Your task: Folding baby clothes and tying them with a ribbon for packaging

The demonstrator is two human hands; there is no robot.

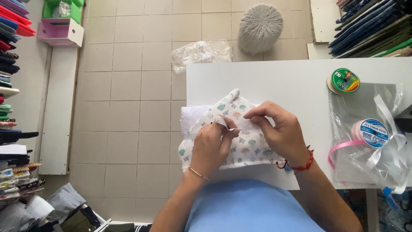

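A small white cloth piece printed with little leaves and mushrooms (231,107) lies at the near left corner of the white table (279,81). My left hand (212,146) pinches a fold of this cloth between thumb and fingers. My right hand (279,131) rests on the cloth just to the right, its fingertips pinching the same fold. A plain white fluffy layer (189,116) sticks out from under the printed cloth on the left. A thin bracelet sits on my left wrist and a red cord bracelet on my right wrist.
On the table's right lie a ribbon spool with a green and rainbow label (344,80), a clear plastic bag (373,163) holding a pink ribbon spool with a blue label (371,133) and loose white ribbon. A grey fluffy pouf (260,26) and crumpled plastic (201,53) sit on the tiled floor. Folded fabrics fill shelves left and upper right.
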